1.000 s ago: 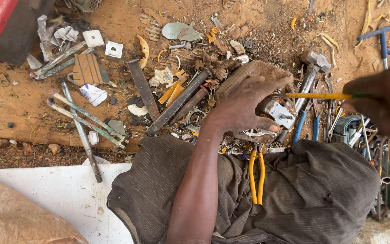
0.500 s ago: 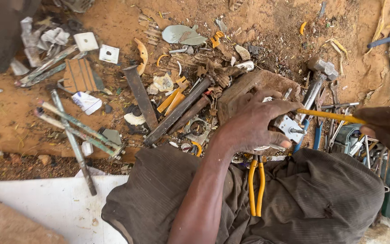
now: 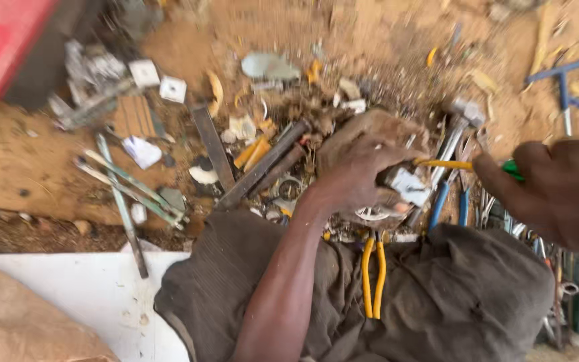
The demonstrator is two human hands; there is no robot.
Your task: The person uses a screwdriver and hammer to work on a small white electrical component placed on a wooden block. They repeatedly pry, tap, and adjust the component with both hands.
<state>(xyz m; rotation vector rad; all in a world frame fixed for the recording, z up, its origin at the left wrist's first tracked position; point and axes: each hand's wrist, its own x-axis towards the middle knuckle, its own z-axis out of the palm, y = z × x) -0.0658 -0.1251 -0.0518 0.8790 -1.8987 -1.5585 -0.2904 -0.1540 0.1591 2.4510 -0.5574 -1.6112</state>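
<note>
Screwdriver (image 3: 445, 163), with a thin yellow shank and a green handle, runs level from the right hand (image 3: 557, 194) to a small whitish part (image 3: 407, 184) that the left hand (image 3: 356, 167) pins among the scrap on the sandy ground (image 3: 383, 40). The right hand's fingers are closed round the handle, with only a sliver of green showing past the knuckles. The left hand is curled down over the part, thumb and fingers pressing its edges; the frame is blurred, so what kind of part it is cannot be told, nor just where the tip meets it.

To do this well, the left hand should keep the part flat and its fingertips clear of the tip's line, since a slip would drive the shank straight at them. The right hand would do better to push along the shank's axis than to pry sideways, and to turn from the wrist in short strokes.

Yellow-handled pliers (image 3: 373, 278) lie on the dark cloth (image 3: 464, 302) over the lap, just below the left hand. Blue-handled tools (image 3: 450, 204) and a hammer (image 3: 464, 117) lie close beside the part, and dark metal bars (image 3: 263, 167) lie to its left.
</note>
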